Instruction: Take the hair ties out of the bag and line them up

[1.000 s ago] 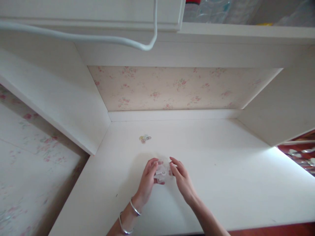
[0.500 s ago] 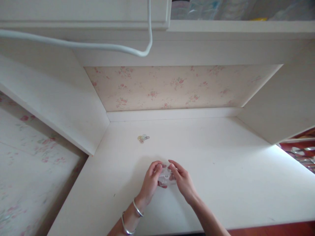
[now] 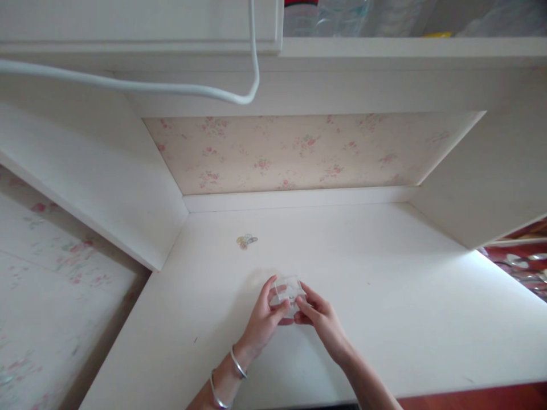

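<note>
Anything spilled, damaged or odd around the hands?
One oddity: a dark sliver on the white tabletop, left of the left hand, maybe stray debris. No visible damage to the clear plastic box.

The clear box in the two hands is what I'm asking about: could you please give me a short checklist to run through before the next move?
1. Left hand on the clear box: ok, thumb and fingers around its side.
2. Right hand on the box: ok, thumb at its near part.
3. Box fully shut: cannot tell, too small and see-through.
4. Small coloured pieces apart from both hands: ok, they lie beyond them on the white tabletop.
5. Bangles apart from the box: ok.
</note>
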{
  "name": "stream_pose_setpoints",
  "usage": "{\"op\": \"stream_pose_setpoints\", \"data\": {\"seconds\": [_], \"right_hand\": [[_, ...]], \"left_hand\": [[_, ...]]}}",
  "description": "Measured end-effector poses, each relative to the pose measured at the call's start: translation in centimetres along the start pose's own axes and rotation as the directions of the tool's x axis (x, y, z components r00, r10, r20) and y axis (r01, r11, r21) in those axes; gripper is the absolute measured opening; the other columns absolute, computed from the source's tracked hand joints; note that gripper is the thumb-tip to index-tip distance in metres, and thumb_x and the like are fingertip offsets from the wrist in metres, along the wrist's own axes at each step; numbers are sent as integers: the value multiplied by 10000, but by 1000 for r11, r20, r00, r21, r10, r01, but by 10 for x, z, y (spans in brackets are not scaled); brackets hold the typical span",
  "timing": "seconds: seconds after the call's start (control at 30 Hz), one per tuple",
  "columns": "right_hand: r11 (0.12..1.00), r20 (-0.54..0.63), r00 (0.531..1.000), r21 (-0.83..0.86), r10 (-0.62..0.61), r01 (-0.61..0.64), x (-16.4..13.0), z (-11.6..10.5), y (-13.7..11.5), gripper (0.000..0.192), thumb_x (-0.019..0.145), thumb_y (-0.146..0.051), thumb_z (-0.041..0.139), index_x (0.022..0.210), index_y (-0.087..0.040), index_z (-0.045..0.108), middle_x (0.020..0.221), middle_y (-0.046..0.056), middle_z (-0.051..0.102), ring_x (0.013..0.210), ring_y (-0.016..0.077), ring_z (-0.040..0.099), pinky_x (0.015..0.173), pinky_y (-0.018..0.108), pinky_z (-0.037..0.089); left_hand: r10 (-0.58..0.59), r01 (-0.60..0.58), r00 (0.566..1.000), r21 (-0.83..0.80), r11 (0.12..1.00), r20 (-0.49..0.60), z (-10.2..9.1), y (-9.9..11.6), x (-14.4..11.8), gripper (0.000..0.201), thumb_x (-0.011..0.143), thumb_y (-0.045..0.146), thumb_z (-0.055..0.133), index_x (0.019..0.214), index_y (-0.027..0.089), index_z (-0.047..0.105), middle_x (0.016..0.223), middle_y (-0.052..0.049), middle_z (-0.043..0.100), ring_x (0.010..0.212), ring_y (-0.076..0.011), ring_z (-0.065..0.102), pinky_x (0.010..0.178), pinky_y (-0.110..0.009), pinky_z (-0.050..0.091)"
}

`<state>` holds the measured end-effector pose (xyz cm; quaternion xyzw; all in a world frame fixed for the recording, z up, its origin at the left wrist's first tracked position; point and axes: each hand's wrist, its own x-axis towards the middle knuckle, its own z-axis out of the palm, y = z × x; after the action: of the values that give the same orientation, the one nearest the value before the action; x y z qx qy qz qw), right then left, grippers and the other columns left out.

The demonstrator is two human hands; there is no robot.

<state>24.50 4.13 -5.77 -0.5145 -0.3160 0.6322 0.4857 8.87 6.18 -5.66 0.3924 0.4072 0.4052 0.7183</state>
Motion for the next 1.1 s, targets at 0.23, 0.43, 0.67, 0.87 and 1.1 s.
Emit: {"op": "stream_pose_setpoints", "data": {"seconds": [0.23,0.43,0.67,0.87,1.1], "right_hand": [[990,-247,959,-14,-138,139,38,-77,-44,537,714,-378,698,1207,-215,562,950,26,646,630,101,586,675,272,535],[984,-580,796,-56,-171,171,95,-171,-83,513,696,-221,671,1193,-213,543,918,37,636,541,77,555,546,219,526],[985,-625,768,-168,-140,42,125,-222,-96,338,710,-162,607,1048,-179,621,771,37,634,488,78,499,481,209,481],[978,-643,755,-206,-126,-12,133,-240,-96,279,659,-144,614,937,-161,637,762,45,626,510,101,512,475,226,478],[947,-716,651,-321,-252,13,119,-236,-81,487,683,-251,612,1158,-171,540,913,48,568,570,84,514,522,214,463]], "left_hand": [[-4,9,999,95,995,-52,-10,-15,-1,503,792,490,578,1181,191,470,1019,-72,572,742,-141,625,715,-323,528],[41,-36,999,227,973,-14,-8,-23,-1,392,781,480,584,982,143,576,808,-44,609,664,-136,593,644,-277,493],[80,-85,996,355,931,29,-7,-18,-4,318,817,450,540,912,154,604,710,-22,606,632,-135,573,624,-256,468],[88,-88,996,422,902,18,-7,-19,-6,297,823,439,530,886,161,615,641,-13,597,597,-137,567,591,-239,443],[113,-120,993,464,877,44,-7,-21,-7,255,843,392,506,885,167,619,658,-16,598,605,-137,571,575,-229,427]]}}
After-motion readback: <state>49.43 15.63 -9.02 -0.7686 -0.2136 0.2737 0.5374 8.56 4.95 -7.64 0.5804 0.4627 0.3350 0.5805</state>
